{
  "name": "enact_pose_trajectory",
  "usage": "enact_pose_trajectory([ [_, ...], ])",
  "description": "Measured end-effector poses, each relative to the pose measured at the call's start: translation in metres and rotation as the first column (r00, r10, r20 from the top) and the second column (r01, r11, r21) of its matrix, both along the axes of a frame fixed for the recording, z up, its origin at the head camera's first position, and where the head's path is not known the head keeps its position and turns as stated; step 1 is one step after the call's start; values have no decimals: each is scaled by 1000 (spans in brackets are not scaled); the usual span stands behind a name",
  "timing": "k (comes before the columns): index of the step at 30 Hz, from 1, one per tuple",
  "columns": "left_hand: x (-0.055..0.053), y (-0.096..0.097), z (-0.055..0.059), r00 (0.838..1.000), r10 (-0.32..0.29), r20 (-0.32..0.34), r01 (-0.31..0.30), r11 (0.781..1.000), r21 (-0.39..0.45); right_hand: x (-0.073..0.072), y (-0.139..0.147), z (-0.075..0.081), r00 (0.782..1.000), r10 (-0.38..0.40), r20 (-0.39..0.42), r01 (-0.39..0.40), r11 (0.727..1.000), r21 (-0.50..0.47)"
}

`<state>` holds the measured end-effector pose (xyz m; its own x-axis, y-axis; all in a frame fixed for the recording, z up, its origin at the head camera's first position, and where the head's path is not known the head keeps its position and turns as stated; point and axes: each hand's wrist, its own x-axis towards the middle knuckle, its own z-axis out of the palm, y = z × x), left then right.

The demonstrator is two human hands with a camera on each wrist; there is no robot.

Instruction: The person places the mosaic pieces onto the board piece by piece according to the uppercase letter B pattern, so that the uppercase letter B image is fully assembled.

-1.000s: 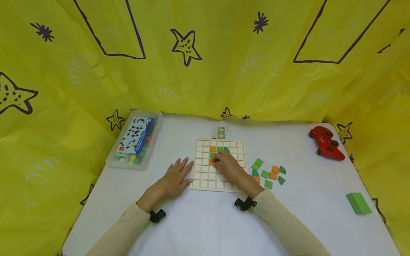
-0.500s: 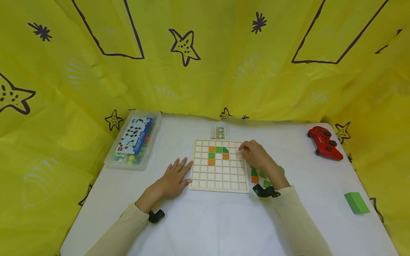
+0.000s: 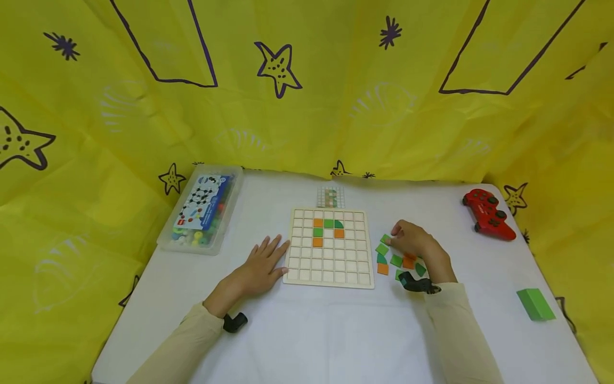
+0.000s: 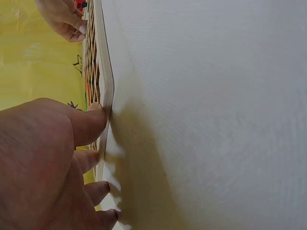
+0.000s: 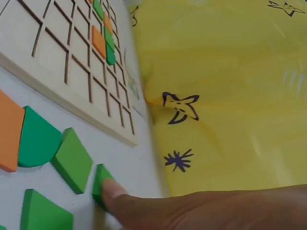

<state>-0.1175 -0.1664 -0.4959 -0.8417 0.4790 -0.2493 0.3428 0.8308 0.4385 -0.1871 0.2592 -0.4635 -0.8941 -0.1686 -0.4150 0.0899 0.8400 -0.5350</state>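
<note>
A wooden grid board (image 3: 309, 266) lies on the white table; its upper cells hold orange squares, green squares and a dark green quarter-circle tile (image 3: 338, 224). My left hand (image 3: 261, 272) rests at the board's left side with fingers spread, the thumb and a fingertip touching its edge. To the right of the board, my right hand (image 3: 416, 241) has thumb and curled fingers at a green square tile (image 3: 385, 238). In the right wrist view the thumb presses on that green tile (image 5: 100, 184); the other fingers are hidden there. Loose tiles, including an orange square (image 3: 382, 269), lie below this hand, some partly covered.
A pattern card (image 3: 331, 197) lies behind the board. At the left back stands a clear plastic box (image 3: 201, 208) of coloured pieces. A red game controller (image 3: 488, 214) and a green block (image 3: 535, 305) are on the right. Yellow sheeting (image 3: 307, 128) surrounds the table.
My right hand has left the board, uncovering an orange square under the quarter-circle, and moved right to the loose tiles, reaching a green one. My left hand stays put.
</note>
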Motion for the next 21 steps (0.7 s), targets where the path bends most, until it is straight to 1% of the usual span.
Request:
enact_pose_trajectory([
  [4, -1, 0, 1, 1000, -4, 6, 4, 1000, 0, -4, -1, -10, 994, -11, -113, 6, 999, -43],
  [6, -1, 1, 1, 1000, -3, 10, 3, 1000, 3, -5, -2, -13, 989, -20, -150, 10, 998, -66],
  [8, -1, 1, 1, 1000, -3, 12, 3, 1000, 2, -4, -4, -16, 987, -40, -156, 28, 996, -79],
  [11, -1, 1, 1, 1000, -5, 10, 5, 1000, 3, 0, -6, -18, 987, -79, -141, 64, 992, -107],
  [14, -1, 1, 0, 1000, -7, 6, 7, 1000, 5, 3, -8, -21, 983, -97, -155, 79, 989, -123],
  [21, -2, 0, -3, 1000, -6, 6, 6, 1000, -6, 6, -10, -31, 969, -89, -230, 55, 987, -152],
])
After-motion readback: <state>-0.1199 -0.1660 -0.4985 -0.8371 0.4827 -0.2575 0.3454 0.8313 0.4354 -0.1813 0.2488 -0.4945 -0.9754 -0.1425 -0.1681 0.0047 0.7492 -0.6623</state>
